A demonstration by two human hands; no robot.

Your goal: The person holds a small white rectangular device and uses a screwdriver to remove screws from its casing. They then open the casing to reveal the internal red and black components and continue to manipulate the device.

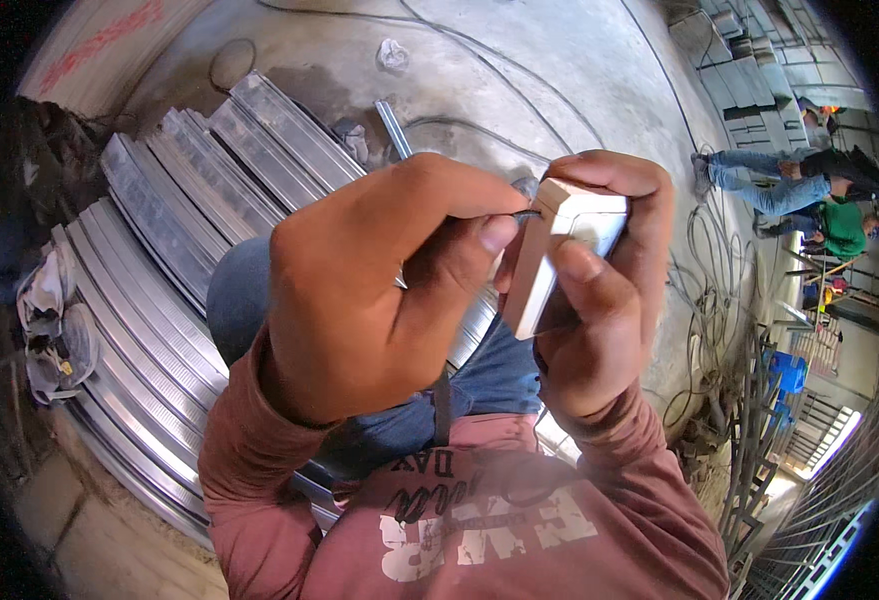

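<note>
Close in front of me, my right hand (604, 300) grips a small white rectangular plastic case (577, 215) with rounded corners. Its thumb presses the front face and the fingers wrap round the far side. The case is tilted, with its narrow pinkish-white side turned toward my left hand (384, 270). Thumb and index finger of that hand pinch a short thin dark piece (526, 213), perhaps a wire end or a small tool tip. Its tip meets the side of the case; whether it goes in, I cannot tell. My fingers hide the back of the case.
Long shiny metal channels (149, 330) lie stacked to my left, with crumpled plastic bags (64, 340) at their outer edge. Black cables (504, 70) cross the concrete floor (329, 45). At the right are coiled cables (704, 265), metal bars and people (809, 190) at a distance.
</note>
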